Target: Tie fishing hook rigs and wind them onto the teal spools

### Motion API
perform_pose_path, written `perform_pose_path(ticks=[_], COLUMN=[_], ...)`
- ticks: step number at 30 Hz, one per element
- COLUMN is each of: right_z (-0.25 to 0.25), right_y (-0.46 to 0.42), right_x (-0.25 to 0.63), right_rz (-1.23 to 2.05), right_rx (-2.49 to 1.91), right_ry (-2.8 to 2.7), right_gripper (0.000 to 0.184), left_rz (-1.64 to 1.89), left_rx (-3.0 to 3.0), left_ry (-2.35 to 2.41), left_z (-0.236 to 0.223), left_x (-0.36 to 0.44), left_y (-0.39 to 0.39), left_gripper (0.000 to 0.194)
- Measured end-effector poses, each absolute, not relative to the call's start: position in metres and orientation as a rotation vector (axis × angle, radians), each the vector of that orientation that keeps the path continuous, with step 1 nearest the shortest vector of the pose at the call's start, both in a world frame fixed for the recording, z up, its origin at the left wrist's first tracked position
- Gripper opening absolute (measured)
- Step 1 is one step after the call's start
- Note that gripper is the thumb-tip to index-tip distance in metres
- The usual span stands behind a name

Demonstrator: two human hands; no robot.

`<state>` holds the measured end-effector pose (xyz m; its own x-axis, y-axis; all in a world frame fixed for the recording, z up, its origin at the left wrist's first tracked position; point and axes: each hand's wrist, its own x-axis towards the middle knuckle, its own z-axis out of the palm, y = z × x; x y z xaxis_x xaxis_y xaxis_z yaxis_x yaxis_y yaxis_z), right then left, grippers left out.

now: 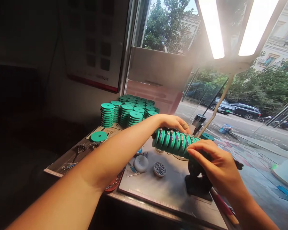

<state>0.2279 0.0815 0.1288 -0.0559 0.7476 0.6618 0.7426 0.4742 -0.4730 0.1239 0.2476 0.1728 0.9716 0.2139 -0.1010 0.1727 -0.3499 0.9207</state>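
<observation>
A row of green foam spools [169, 140], wound with dark and metallic beaded strands, lies sideways above the table on a black stand [198, 187]. My left hand [174, 122] reaches over the back of the row, its fingers curled down against the spools and partly hidden. At the row's right end, my right hand [213, 156] is closed, thumb and forefinger pinched together by a spool's edge. Whatever lies in that pinch is too small to make out. Below the spools, a round tub of grey beads [159, 169] stands beside a white round dish [141, 163].
Several stacks of green spools [127, 111] stand at the back left by the window. A single green spool [99, 136] lies nearer. My left forearm partly covers a red tray [114, 185]. A bright lamp [230, 35] hangs overhead on a bent arm.
</observation>
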Motion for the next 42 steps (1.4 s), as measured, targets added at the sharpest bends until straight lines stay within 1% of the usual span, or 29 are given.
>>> perform_pose_path(ticks=[14, 18, 25, 32, 42], right_z=[0.123, 0.121, 0.123, 0.112, 0.111], right_y=[0.084, 0.086, 0.083, 0.081, 0.081], right_x=[0.223, 0.221, 0.222, 0.225, 0.227], right_rz=[-0.019, -0.095, -0.252, -0.471, -0.508], right_rx=[-1.247, -1.237, -1.284, -1.201, -1.175], right_ry=[-1.767, -1.777, -1.959, -2.025, -2.054], right_gripper=[0.012, 0.012, 0.011, 0.008, 0.005], left_rz=[0.036, 0.039, 0.030, 0.057, 0.060], left_rx=[1.949, 1.953, 1.957, 1.898, 1.857], left_ry=[0.289, 0.300, 0.315, 0.327, 0.320], left_z=[0.173, 0.173, 0.173, 0.171, 0.170], left_x=[0.124, 0.124, 0.126, 0.125, 0.126], left_y=[0.248, 0.248, 0.249, 0.241, 0.237], left_gripper=[0.012, 0.012, 0.015, 0.008, 0.009])
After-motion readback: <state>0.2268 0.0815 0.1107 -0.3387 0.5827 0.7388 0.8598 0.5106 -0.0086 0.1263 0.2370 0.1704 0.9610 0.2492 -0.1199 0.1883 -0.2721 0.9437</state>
